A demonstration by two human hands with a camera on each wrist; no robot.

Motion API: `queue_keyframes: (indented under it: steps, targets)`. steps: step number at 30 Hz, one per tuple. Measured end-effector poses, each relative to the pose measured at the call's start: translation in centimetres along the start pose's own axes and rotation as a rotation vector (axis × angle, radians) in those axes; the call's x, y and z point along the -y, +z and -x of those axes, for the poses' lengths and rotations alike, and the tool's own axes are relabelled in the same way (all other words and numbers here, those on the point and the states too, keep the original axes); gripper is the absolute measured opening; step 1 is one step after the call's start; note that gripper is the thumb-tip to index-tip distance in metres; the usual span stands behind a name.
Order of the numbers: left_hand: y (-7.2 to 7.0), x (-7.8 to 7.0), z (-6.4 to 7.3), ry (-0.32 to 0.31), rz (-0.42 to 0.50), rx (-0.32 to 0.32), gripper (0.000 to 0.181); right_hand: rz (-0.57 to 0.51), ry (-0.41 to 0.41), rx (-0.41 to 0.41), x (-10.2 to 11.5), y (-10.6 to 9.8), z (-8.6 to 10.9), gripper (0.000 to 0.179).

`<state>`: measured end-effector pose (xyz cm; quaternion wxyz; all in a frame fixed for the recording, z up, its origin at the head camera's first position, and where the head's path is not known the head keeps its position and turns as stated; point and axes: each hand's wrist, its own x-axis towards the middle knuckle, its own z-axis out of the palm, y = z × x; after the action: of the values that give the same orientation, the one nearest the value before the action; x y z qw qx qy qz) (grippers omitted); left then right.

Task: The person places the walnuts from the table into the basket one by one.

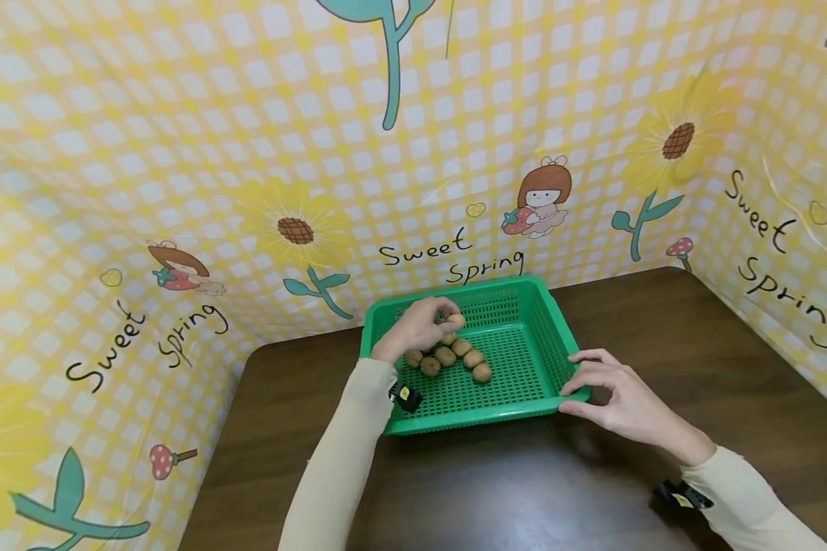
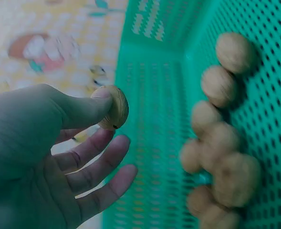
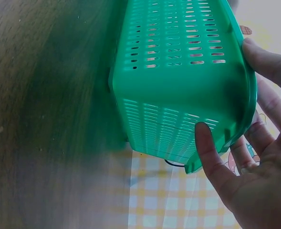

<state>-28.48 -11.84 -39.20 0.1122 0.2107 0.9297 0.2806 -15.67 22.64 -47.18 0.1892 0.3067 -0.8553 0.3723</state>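
My left hand (image 1: 416, 329) is over the left part of a green plastic basket (image 1: 478, 415), pinching a walnut (image 2: 118, 108) between thumb and forefinger. In the left wrist view its other fingers spread loosely below the nut. Several more walnuts (image 1: 445, 356) lie on the basket's perforated floor, some partly hidden under the left hand in the head view. My right hand (image 1: 623, 402) grips the basket's rim at the near right corner, with fingers on both sides of the edge, as the right wrist view (image 3: 247, 102) also shows.
The basket stands on a dark brown wooden table (image 1: 482, 490), near its back edge. Behind and at both sides hangs a yellow checked cloth (image 1: 413, 199) with flowers and lettering. A small black device (image 1: 405, 395) is strapped to each wrist.
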Motion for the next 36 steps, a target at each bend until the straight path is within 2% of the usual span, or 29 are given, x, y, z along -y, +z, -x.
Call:
queue_keyframes:
  steps: [6,9,17,22,28,30,34,36]
  targets:
    - [1.2,3.6,-0.5,-0.134,-0.04,0.008,0.032,-0.003,-0.001,0.001,0.2,-0.1,0.5,0.038]
    - [1.5,4.3,-0.5,-0.174,-0.101,0.009,0.03,-0.016,-0.012,-0.005,0.2,-0.1,0.6,0.039]
    - [2.3,3.9,-0.9,-0.217,-0.25,-0.002,0.029,-0.005,-0.014,-0.004,0.0,-0.4,0.5,0.039]
    - [2.8,4.0,-1.4,-0.227,-0.299,-0.013,0.023,-0.008,-0.017,-0.004,-0.1,-0.5,0.5,0.04]
    - [2.8,4.3,-1.6,-0.217,-0.314,0.028,0.059,-0.023,-0.028,-0.004,0.0,-0.4,0.2,0.039]
    - [2.8,4.2,-1.5,-0.213,-0.305,0.014,0.053,-0.024,-0.027,-0.006,0.0,-0.4,0.2,0.039]
    - [2.6,3.6,-1.2,-0.202,-0.271,-0.02,0.021,-0.017,-0.022,-0.008,-0.1,-0.4,0.3,0.039]
    - [2.3,3.1,-1.1,-0.18,-0.246,-0.034,0.025,-0.016,-0.018,-0.01,-0.1,-0.5,0.5,0.04]
